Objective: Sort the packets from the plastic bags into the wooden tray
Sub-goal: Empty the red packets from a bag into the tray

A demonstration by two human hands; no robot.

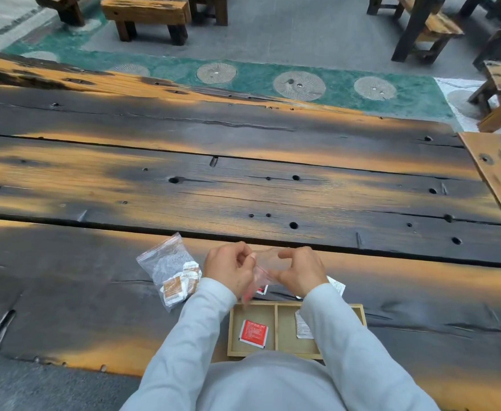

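Observation:
My left hand and my right hand both grip a clear plastic bag with a red zip strip, stretched between them above the wooden tray. A red packet shows through the bag's lower end. The tray has two compartments that I can see: a red packet lies in the left one, a white packet in the right one, partly under my right sleeve. A second clear bag with orange-and-white packets lies on the table to the left. Another white packet peeks out behind my right wrist.
The table is a long dark plank surface with orange patches, holes and cracks. A lighter wooden board abuts at the right. Wooden benches stand on the floor beyond the far edge.

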